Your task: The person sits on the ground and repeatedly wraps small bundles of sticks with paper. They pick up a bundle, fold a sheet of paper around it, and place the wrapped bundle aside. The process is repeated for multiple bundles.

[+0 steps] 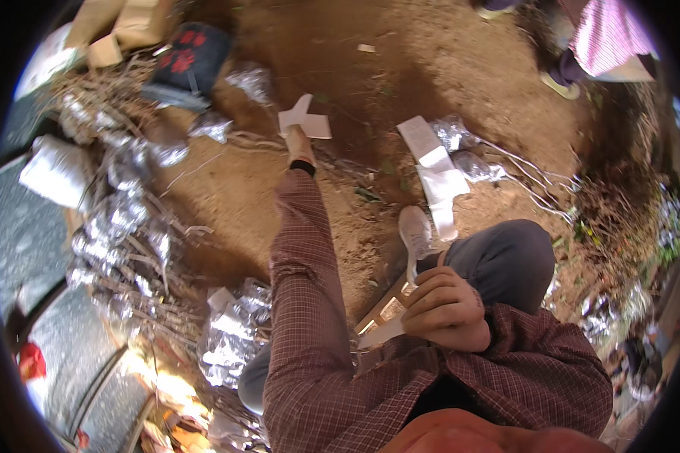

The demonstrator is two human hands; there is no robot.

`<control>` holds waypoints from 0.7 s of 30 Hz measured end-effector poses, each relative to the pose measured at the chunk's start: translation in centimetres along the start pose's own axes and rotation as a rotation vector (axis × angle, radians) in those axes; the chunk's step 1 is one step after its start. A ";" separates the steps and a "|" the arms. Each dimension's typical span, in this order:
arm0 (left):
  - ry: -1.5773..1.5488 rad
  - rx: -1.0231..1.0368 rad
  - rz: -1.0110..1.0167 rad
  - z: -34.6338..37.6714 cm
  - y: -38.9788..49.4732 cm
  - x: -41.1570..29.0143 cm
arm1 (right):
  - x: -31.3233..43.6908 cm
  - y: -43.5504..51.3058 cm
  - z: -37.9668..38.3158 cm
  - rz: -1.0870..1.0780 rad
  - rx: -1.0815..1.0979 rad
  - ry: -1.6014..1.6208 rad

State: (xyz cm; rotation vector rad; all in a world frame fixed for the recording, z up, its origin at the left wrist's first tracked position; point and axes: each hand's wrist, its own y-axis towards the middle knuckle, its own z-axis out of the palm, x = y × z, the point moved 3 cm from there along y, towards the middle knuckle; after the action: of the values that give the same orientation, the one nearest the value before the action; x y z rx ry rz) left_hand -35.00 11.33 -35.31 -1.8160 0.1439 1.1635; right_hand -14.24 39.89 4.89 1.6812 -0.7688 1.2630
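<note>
My left hand (298,144) is stretched out over the bare soil, gripping white paper slips (313,125) that fan out in different directions. Close to my lap, my right hand (445,308) is curled around a pale flat strip (382,334); its material is unclear. A thin brown piece (442,258) shows just above those fingers. On the ground ahead of my shoe (415,229) lies a row of white paper sheets (433,161). Beside them are clear plastic-wrapped bundles (473,164) with thin bare stems (535,175) running right.
More plastic-wrapped bundles with bare stems (127,221) are heaped along the left. A black container with red writing (190,62) and cardboard boxes (141,22) stand at upper left. Another person's pink checked garment (612,39) shows at upper right. Dry roots or brush (617,209) lie right.
</note>
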 end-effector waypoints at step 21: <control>0.445 0.857 0.705 -5.7 -25.1 -16.9 | 5.6 -0.4 -0.4 -0.107 -0.168 -0.047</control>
State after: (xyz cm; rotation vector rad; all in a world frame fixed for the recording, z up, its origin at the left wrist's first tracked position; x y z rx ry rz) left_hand -27.10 14.78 -5.72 -1.2070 1.4028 0.8874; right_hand -12.39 40.60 10.15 1.5988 -0.7796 1.0594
